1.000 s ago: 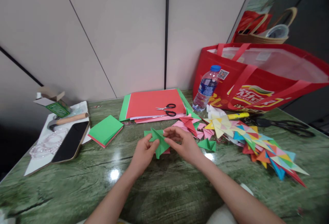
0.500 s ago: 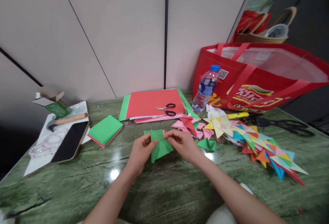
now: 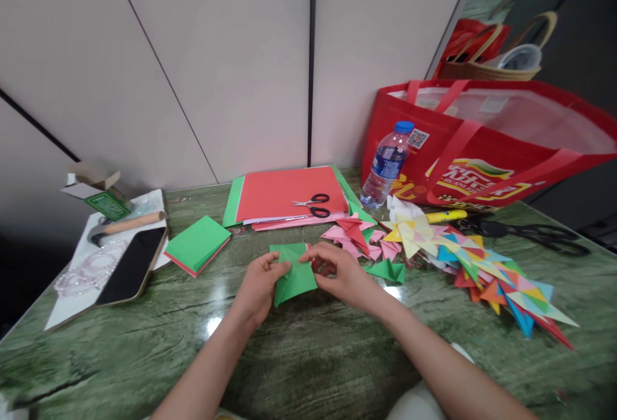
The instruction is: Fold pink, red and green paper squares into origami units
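Note:
A creased sheet of green paper (image 3: 297,278) is held up between my hands over the front middle of the table. My left hand (image 3: 261,280) pinches its left side, thumb on top. At the right edge, my right hand (image 3: 341,273) grips the same sheet between thumb and curled fingers. Behind it lies more green paper with a bit of red at the edge, partly hidden. Just right of my right hand rests a folded green paper piece (image 3: 389,271). Pink and red folded pieces (image 3: 354,232) lie in a loose pile beyond it.
Small scissors (image 3: 315,204) lie on red paper sheets (image 3: 284,191) at the back. A green paper stack (image 3: 197,243), phone (image 3: 132,265) and hammer (image 3: 128,225) are left. Right stand a water bottle (image 3: 385,166), red bag (image 3: 434,143) and colourful folded-paper chain (image 3: 482,262).
The green sheet has turned slightly and shifted a little left between my hands. My right hand has moved its grip, its fingers now curled along the sheet's right side.

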Action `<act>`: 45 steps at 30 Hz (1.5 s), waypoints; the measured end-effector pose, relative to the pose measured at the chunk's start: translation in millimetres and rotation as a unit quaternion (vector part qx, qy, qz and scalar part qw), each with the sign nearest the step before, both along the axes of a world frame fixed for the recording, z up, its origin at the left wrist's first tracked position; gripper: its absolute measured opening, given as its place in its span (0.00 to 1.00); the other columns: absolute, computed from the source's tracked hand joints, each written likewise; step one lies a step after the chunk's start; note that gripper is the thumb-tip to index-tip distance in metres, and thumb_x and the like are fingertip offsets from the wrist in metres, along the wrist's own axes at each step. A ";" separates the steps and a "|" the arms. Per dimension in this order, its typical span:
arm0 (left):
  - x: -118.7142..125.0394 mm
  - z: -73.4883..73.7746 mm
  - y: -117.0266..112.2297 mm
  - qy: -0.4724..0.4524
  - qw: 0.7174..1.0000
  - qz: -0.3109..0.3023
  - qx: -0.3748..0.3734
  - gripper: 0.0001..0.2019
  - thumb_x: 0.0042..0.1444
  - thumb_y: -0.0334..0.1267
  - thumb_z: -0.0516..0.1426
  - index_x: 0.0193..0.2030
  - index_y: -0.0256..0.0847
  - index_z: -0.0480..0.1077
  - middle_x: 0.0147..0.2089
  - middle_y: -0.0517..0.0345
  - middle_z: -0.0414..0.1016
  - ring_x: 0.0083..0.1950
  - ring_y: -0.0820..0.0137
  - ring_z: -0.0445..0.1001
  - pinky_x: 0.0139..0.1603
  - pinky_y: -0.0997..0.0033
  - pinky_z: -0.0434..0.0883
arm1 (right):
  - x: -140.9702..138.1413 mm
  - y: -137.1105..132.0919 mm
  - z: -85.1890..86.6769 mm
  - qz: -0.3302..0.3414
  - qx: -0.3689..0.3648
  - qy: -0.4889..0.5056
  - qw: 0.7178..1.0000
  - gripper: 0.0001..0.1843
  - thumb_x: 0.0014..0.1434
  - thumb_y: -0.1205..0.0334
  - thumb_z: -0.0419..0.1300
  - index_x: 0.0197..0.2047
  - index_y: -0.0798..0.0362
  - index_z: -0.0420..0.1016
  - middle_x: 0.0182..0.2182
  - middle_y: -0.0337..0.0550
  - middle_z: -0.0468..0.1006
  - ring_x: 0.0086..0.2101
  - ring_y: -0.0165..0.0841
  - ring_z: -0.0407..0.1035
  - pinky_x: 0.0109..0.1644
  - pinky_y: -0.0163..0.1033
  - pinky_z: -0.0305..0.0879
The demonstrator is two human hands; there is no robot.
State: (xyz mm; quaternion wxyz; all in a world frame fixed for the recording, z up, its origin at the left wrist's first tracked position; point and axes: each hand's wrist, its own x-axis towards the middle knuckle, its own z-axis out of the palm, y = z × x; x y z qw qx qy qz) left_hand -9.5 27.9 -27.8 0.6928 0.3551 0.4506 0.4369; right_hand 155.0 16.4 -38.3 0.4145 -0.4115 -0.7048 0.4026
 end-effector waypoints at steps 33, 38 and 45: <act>0.6 4.1 -6.9 -0.066 0.982 -0.158 -0.076 0.12 0.41 0.37 0.62 0.33 0.35 0.68 0.21 0.57 0.72 0.20 0.73 0.71 0.21 0.77 0.69 | -8.3 -7.6 7.6 -0.031 0.006 0.076 0.997 0.19 0.51 0.66 0.59 0.46 0.49 0.59 0.38 0.42 0.70 0.41 0.32 0.67 0.43 0.38 0.65; 4.4 9.0 -8.5 0.003 0.993 -0.119 -0.023 0.07 0.41 0.36 0.60 0.27 0.33 0.71 0.17 0.57 0.70 0.17 0.76 0.67 0.15 0.81 0.61 | -9.4 -5.8 6.6 -0.052 -0.015 0.106 0.993 0.12 0.49 0.63 0.60 0.36 0.51 0.61 0.31 0.38 0.69 0.33 0.30 0.66 0.35 0.35 0.65; 4.5 6.0 -5.5 0.000 0.997 -0.076 -0.026 0.05 0.38 0.33 0.62 0.21 0.34 0.70 0.14 0.61 0.68 0.15 0.79 0.62 0.14 0.82 0.56 | -7.0 -4.2 8.8 -0.068 -0.016 0.078 0.995 0.07 0.48 0.61 0.61 0.31 0.52 0.67 0.27 0.37 0.69 0.26 0.28 0.62 0.28 0.32 0.60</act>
